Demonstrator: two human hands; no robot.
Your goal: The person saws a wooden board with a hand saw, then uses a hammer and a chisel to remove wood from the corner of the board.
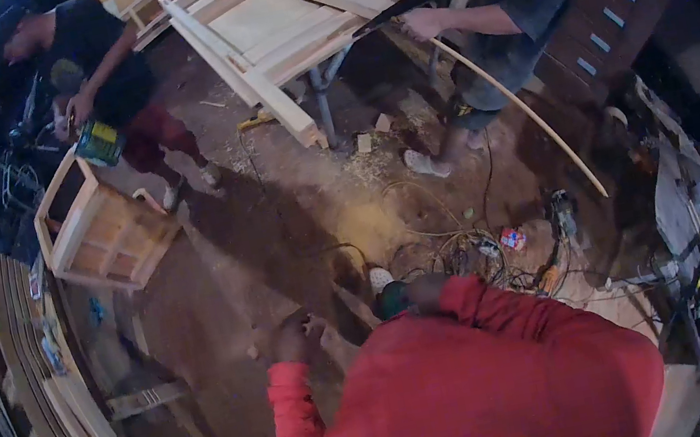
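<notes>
My left hand point(296, 338) is raised in front of my red sleeve, its fingers loosely bent and a little apart. Nothing shows in it. My right hand point(427, 293) is close to the front of my red shirt point(493, 390), dark and partly covered by the sleeve, so its fingers cannot be made out. A pale shoe point(380, 279) shows on the floor just beyond it. Tangled cords point(469, 254) lie on the ground ahead and to the right of that hand, along with a small red and white packet point(513, 238).
At the right, a person holds a handsaw point(415, 1) and a long wooden strip point(528, 114) beside a wooden frame point(288, 23) on a stand. At the left, another person holds a green can point(99, 143) above a small wooden cabinet point(114, 232). Stacked boards point(37, 358) line the left.
</notes>
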